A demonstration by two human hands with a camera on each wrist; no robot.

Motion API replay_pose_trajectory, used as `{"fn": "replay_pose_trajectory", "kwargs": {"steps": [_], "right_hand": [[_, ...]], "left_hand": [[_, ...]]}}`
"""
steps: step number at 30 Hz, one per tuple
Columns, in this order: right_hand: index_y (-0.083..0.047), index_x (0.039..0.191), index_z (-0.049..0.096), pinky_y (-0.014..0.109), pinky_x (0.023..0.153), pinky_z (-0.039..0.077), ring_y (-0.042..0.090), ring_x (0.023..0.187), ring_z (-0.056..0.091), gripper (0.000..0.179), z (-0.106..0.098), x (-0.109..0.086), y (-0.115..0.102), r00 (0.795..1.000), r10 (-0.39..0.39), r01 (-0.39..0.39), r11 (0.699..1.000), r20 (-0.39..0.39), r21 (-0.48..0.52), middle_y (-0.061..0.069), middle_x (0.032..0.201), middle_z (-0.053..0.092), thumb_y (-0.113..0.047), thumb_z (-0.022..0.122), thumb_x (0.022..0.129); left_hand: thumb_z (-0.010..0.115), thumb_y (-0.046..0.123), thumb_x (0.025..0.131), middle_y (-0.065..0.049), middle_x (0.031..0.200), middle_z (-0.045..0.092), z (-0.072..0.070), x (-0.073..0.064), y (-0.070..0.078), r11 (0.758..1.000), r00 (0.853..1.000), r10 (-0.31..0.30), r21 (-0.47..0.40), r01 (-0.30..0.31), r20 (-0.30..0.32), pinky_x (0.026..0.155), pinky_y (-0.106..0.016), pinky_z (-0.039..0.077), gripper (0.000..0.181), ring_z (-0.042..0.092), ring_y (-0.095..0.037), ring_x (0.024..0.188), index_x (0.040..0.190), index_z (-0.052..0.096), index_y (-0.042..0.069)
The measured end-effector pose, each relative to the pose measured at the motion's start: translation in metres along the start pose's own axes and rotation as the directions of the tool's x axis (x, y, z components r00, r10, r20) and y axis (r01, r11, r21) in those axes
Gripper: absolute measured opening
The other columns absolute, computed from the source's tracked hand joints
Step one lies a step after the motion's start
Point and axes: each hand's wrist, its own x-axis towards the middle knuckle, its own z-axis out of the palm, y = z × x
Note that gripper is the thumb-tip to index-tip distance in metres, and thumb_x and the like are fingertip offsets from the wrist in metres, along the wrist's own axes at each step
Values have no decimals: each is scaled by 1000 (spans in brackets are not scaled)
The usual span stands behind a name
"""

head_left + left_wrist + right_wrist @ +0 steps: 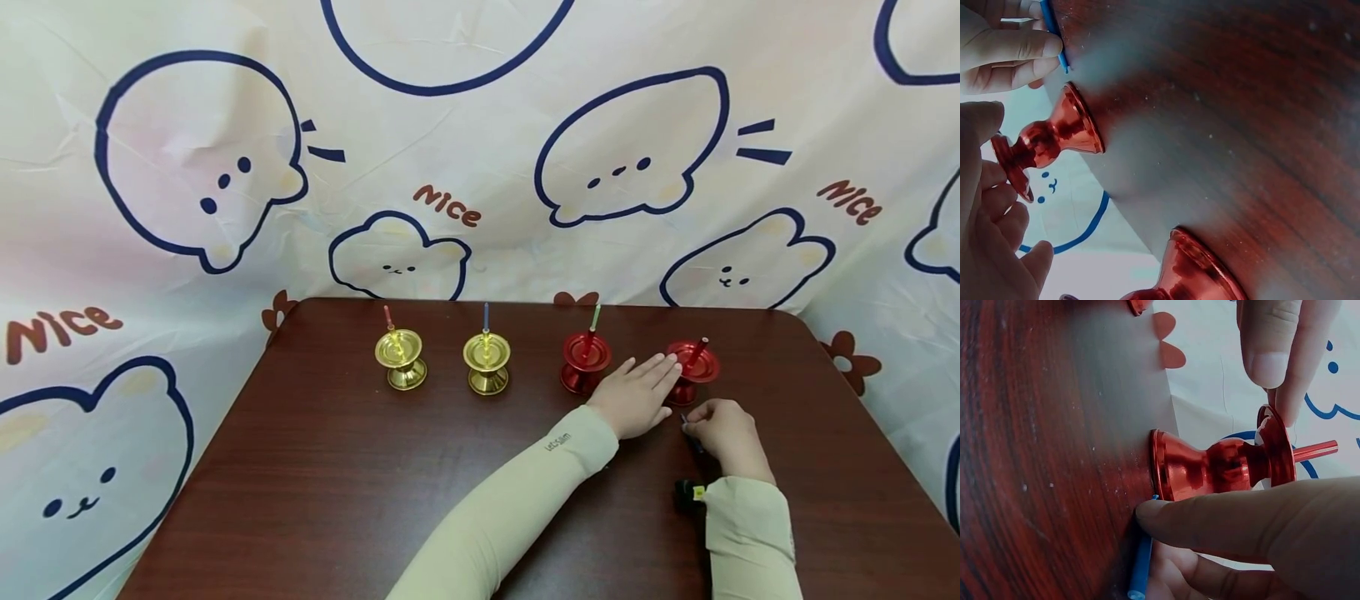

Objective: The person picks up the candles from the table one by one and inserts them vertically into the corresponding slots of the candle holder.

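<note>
My left hand (632, 400) reaches across to the rightmost red candle holder (693, 367), fingers extended, fingertips at the rim of its dish. A bare red tube (1316, 450) rises from that dish. Just in front of the base, my right hand (726, 433) pinches a slim blue candle (1141, 565) between thumb and fingers, low over the tabletop. One end of the candle narrows to a small tip. Left of the left hand stands another red holder (587, 354), with a green candle (596, 318) upright in it.
Two gold candle holders stand further left, one with a red candle (387, 317), the other (487, 367) with a blue candle (486, 317). A small black object (685, 496) is beside the right sleeve. The brown table (315, 500) ends against a printed cloth (480, 150).
</note>
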Motion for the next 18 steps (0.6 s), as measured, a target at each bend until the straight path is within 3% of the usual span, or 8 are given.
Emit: {"fn": "replay_pose_trajectory", "kwargs": {"steps": [9, 18], "right_hand": [[5, 89, 71, 42, 66, 52, 29, 76, 59, 14, -2, -1, 0, 1000, 0, 0, 1000, 0, -4, 13, 80, 66, -9, 67, 90], [1, 79, 72, 33, 58, 45, 25, 69, 56, 16, 1, -1, 2, 1000, -15, 15, 1000, -17, -8, 8, 72, 63, -11, 63, 85]], "left_hand": [[33, 51, 108, 11, 170, 5, 0, 2, -1, 1000, 1000, 9, 2, -9, 4, 124, -30, 14, 66, 2, -5, 155, 165, 9, 26], [33, 50, 109, 12, 170, 6, -1, 2, -3, 1000, 1000, 14, -14, -14, 10, 124, -29, 11, 65, 1, -5, 154, 165, 9, 27]]}}
